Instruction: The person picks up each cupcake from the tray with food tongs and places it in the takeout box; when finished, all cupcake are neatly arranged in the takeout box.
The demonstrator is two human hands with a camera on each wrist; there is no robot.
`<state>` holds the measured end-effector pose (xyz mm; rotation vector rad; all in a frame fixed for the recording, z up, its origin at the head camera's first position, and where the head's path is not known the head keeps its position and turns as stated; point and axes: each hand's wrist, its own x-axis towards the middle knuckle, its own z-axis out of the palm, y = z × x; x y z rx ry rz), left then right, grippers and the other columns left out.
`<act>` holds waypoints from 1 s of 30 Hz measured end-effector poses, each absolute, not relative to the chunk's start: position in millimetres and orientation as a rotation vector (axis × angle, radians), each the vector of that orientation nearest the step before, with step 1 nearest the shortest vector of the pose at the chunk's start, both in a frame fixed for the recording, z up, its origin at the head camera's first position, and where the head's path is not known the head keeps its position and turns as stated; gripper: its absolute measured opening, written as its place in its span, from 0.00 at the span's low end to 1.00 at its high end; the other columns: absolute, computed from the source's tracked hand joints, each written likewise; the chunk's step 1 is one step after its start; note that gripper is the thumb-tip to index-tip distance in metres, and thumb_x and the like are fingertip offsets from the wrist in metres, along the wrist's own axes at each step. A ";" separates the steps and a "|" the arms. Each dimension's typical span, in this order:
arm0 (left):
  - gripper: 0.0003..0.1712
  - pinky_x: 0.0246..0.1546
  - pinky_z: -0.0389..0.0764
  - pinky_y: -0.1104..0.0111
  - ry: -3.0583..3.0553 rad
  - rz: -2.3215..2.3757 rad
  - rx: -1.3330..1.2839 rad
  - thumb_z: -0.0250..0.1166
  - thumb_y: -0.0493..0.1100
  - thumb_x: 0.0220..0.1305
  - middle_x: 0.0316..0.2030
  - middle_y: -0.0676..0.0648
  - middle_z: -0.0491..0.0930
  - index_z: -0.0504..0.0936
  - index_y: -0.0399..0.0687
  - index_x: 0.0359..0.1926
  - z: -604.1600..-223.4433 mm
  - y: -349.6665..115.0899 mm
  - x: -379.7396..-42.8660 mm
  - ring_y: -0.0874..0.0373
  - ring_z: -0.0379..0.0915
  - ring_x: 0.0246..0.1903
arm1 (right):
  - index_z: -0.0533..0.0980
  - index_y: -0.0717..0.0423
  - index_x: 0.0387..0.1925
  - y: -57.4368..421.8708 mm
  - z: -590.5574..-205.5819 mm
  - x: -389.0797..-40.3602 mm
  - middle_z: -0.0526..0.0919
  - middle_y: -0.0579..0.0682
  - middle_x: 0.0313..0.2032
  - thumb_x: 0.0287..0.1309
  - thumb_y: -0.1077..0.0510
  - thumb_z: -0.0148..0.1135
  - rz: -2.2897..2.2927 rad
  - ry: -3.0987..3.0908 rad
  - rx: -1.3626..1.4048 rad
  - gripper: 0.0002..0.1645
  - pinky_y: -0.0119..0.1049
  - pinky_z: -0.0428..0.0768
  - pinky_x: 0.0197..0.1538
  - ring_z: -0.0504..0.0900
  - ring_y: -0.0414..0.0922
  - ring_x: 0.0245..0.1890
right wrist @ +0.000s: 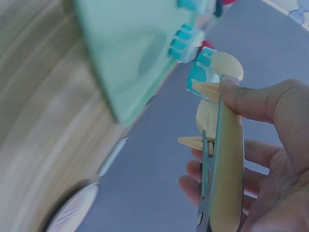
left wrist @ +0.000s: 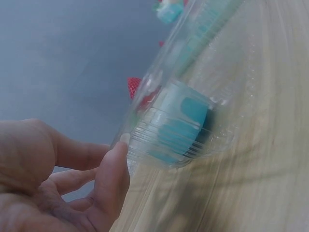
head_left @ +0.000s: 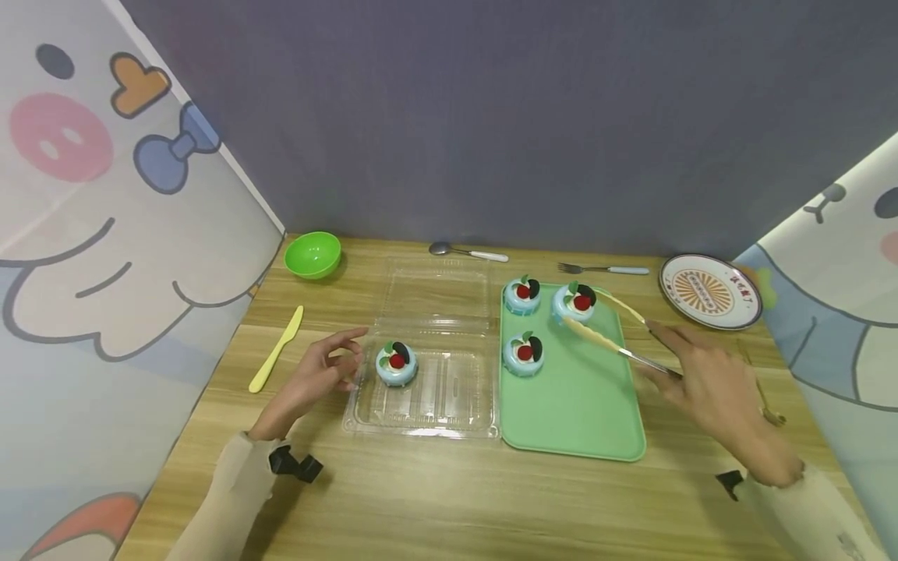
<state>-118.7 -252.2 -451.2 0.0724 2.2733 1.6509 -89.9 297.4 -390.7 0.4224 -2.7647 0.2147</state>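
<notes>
My right hand grips a pair of tongs with pale tips and metal arms. Between the tips sits a small blue toy cake topped with a red berry, a dark cookie and a green leaf, raised over the green tray. Two similar cakes stand along the tray's left side. Beside the tray lies an opened clear plastic container, its lid folded back. One more cake rests in its left part. At the container's left rim, my left hand pinches the edge between thumb and fingers.
A green bowl stands back left, with a yellow knife nearer me. A spoon and a fork lie along the back wall. At the right is a patterned plate. Walls enclose the table's back and sides.
</notes>
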 end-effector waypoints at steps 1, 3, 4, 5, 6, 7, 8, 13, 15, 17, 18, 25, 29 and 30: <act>0.31 0.29 0.86 0.65 2.274 1.650 0.074 0.57 0.39 0.72 0.54 0.35 0.66 0.62 0.46 0.73 -451.8 -252.6 -119.0 0.63 0.73 0.31 | 0.75 0.50 0.62 293.5 -387.9 -89.4 0.83 0.55 0.49 0.44 0.43 0.76 0.210 -2.753 0.435 0.43 0.34 0.59 0.12 0.72 0.45 0.17; 0.31 0.29 0.87 0.65 2.271 1.650 0.072 0.57 0.39 0.72 0.54 0.35 0.66 0.62 0.46 0.73 -452.2 -252.7 -119.0 0.63 0.73 0.31 | 0.74 0.49 0.63 284.3 -382.1 -88.3 0.83 0.53 0.50 0.45 0.42 0.76 0.204 -2.747 0.459 0.42 0.36 0.62 0.13 0.76 0.48 0.19; 0.31 0.29 0.87 0.65 2.270 1.651 0.069 0.57 0.38 0.72 0.54 0.35 0.66 0.62 0.46 0.73 -452.2 -252.6 -119.0 0.63 0.73 0.32 | 0.74 0.49 0.63 279.3 -379.3 -88.0 0.83 0.53 0.50 0.46 0.42 0.75 0.213 -2.748 0.475 0.42 0.37 0.64 0.13 0.79 0.50 0.22; 0.31 0.29 0.87 0.64 2.270 1.652 0.067 0.57 0.38 0.72 0.54 0.35 0.66 0.62 0.46 0.73 -452.0 -252.4 -118.9 0.63 0.73 0.32 | 0.74 0.48 0.64 274.2 -376.7 -87.5 0.83 0.53 0.51 0.47 0.41 0.74 0.222 -2.754 0.484 0.42 0.37 0.65 0.14 0.81 0.53 0.25; 0.30 0.29 0.87 0.64 2.271 1.651 0.067 0.57 0.38 0.72 0.54 0.35 0.66 0.62 0.46 0.73 -451.9 -252.1 -119.0 0.63 0.73 0.32 | 0.73 0.48 0.64 269.0 -374.2 -87.2 0.83 0.53 0.51 0.47 0.41 0.74 0.234 -2.757 0.494 0.42 0.37 0.66 0.14 0.83 0.54 0.28; 0.30 0.29 0.87 0.64 2.271 1.652 0.068 0.56 0.38 0.72 0.54 0.35 0.66 0.62 0.46 0.73 -451.7 -251.8 -119.1 0.62 0.73 0.32 | 0.73 0.47 0.64 263.5 -372.1 -87.0 0.83 0.53 0.51 0.47 0.42 0.75 0.250 -2.755 0.507 0.42 0.37 0.66 0.14 0.84 0.55 0.31; 0.30 0.29 0.87 0.63 2.272 1.653 0.068 0.56 0.38 0.72 0.54 0.35 0.66 0.62 0.46 0.73 -451.6 -251.4 -119.2 0.62 0.73 0.32 | 0.73 0.47 0.64 257.8 -370.1 -86.7 0.83 0.53 0.51 0.47 0.42 0.75 0.259 -2.750 0.523 0.42 0.36 0.67 0.15 0.84 0.56 0.34; 0.30 0.29 0.87 0.63 2.273 1.656 0.066 0.56 0.37 0.72 0.54 0.35 0.66 0.63 0.47 0.72 -451.5 -250.4 -120.4 0.62 0.73 0.31 | 0.74 0.46 0.64 229.2 -364.1 -85.3 0.84 0.51 0.48 0.42 0.44 0.78 0.288 -2.687 0.669 0.44 0.31 0.68 0.17 0.85 0.51 0.38; 0.30 0.28 0.87 0.63 2.272 1.657 0.068 0.56 0.37 0.72 0.54 0.35 0.66 0.63 0.47 0.72 -451.5 -250.4 -121.0 0.62 0.74 0.31 | 0.74 0.45 0.64 217.9 -363.3 -84.2 0.83 0.49 0.49 0.43 0.43 0.77 0.287 -2.681 0.733 0.44 0.31 0.71 0.19 0.85 0.49 0.37; 0.30 0.28 0.87 0.63 2.272 1.659 0.070 0.56 0.37 0.72 0.54 0.35 0.66 0.63 0.47 0.72 -451.2 -250.3 -121.6 0.62 0.74 0.31 | 0.73 0.43 0.65 207.1 -363.7 -82.3 0.83 0.46 0.50 0.45 0.42 0.76 0.287 -2.696 0.790 0.43 0.29 0.70 0.19 0.84 0.46 0.37; 0.30 0.28 0.87 0.63 2.274 1.658 0.073 0.56 0.37 0.72 0.54 0.35 0.66 0.63 0.47 0.72 -451.0 -250.2 -122.0 0.62 0.74 0.31 | 0.73 0.43 0.65 201.7 -364.1 -81.5 0.83 0.45 0.51 0.46 0.41 0.76 0.284 -2.701 0.823 0.43 0.28 0.71 0.20 0.84 0.45 0.38; 0.30 0.29 0.87 0.64 2.277 1.652 0.060 0.57 0.38 0.72 0.54 0.36 0.67 0.64 0.47 0.72 -449.2 -248.8 -123.1 0.61 0.74 0.33 | 0.72 0.41 0.65 168.6 -370.3 -77.0 0.82 0.45 0.53 0.50 0.39 0.73 0.258 -2.746 1.018 0.41 0.25 0.68 0.19 0.80 0.40 0.37; 0.29 0.29 0.87 0.64 2.277 1.649 0.052 0.57 0.37 0.72 0.55 0.35 0.67 0.64 0.47 0.72 -449.5 -248.9 -122.5 0.61 0.74 0.33 | 0.73 0.41 0.64 154.0 -371.8 -76.9 0.82 0.45 0.52 0.50 0.38 0.72 0.201 -2.792 1.100 0.40 0.25 0.66 0.17 0.80 0.42 0.38; 0.29 0.29 0.87 0.64 2.278 1.647 0.048 0.57 0.37 0.72 0.55 0.35 0.67 0.64 0.47 0.72 -449.8 -248.9 -122.1 0.61 0.74 0.33 | 0.73 0.42 0.64 150.7 -371.9 -77.4 0.82 0.45 0.51 0.50 0.38 0.72 0.190 -2.801 1.118 0.40 0.25 0.66 0.17 0.81 0.42 0.39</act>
